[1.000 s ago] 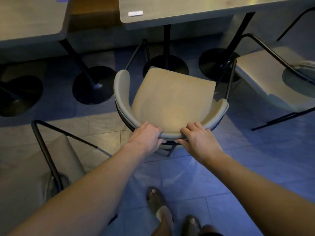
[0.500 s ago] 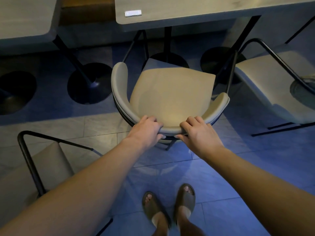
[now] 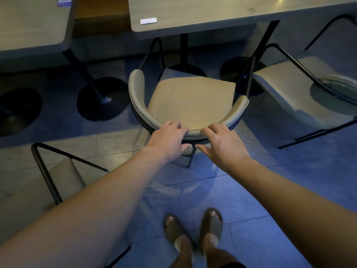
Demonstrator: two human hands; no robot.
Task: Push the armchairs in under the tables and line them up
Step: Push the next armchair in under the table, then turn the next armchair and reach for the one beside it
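A beige armchair (image 3: pixel 190 102) with a curved backrest and black metal legs stands in front of me, its seat front just under the edge of the grey table (image 3: pixel 222 14). My left hand (image 3: pixel 169 140) holds the top of the backrest, fingers bent over the rim and thumb behind it. Beside it, my right hand (image 3: pixel 222 144) rests on the same rim with fingers straight and spread, thumb out.
A second armchair (image 3: pixel 286 88) stands angled at the right. A third armchair (image 3: pixel 63 176) is at lower left, close to my left arm. Another table (image 3: pixel 29 22) is at upper left. Round black table bases (image 3: pixel 102 99) sit on the tiled floor. My sandalled feet (image 3: pixel 193 231) stand behind the chair.
The armchair has slid forward toward the table. My right hand has loosened from a grip to straight fingers. My feet have come together behind the chair.
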